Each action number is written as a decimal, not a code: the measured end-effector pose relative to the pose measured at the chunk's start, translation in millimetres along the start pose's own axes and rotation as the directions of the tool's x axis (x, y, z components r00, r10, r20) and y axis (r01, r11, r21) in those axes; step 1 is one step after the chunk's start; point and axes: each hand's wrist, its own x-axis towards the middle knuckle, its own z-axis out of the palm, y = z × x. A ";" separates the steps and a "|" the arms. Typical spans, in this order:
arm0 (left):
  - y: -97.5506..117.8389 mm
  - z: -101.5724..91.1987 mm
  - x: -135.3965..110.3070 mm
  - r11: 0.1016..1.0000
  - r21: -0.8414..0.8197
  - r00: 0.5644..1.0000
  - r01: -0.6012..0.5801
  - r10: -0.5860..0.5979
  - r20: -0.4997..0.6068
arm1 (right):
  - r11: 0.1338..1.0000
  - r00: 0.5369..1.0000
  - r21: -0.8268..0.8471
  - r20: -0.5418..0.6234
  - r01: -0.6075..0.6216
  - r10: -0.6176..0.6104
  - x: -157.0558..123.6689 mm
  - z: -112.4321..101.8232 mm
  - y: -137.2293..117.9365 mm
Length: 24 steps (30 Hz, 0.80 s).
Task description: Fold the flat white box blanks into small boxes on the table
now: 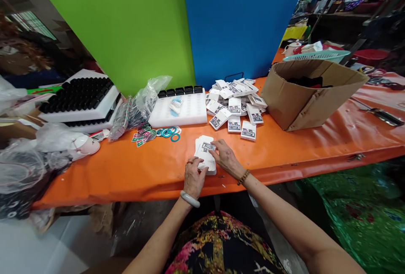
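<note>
A small stack of flat white box blanks (205, 154) lies on the orange table (294, 147) near its front edge. My left hand (193, 177) grips the stack's near left corner with bent fingers. My right hand (225, 157) rests on the stack's right side, fingers curled over the top blank beside its printed label. A pile of folded white boxes (236, 107) with printed labels sits just beyond. Left of it is a white foam tray (182, 109) with a row of black parts along its far edge.
An open cardboard box (305, 90) stands at the right. Teal rings (169, 132) and small coloured cards (144, 134) lie by the tray. Plastic bags (139, 105) and another foam tray of black parts (80, 96) fill the left. Green and blue boards stand behind.
</note>
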 end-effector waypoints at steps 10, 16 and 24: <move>-17.1 8.9 4.0 0.999 0.018 1.000 -0.031 0.031 -0.005 | 0.969 0.961 -0.188 0.194 -0.161 0.198 48.5 2.9 -8.6; -4.7 -8.3 9.2 1.000 0.005 0.994 -0.001 0.002 -0.113 | 0.987 0.969 -0.066 0.190 -0.149 0.159 54.8 -20.1 -9.4; 27.5 -37.2 13.4 0.963 -0.252 0.995 0.100 -0.095 0.034 | 0.965 0.990 0.244 0.122 -0.096 0.067 12.8 -51.6 -21.6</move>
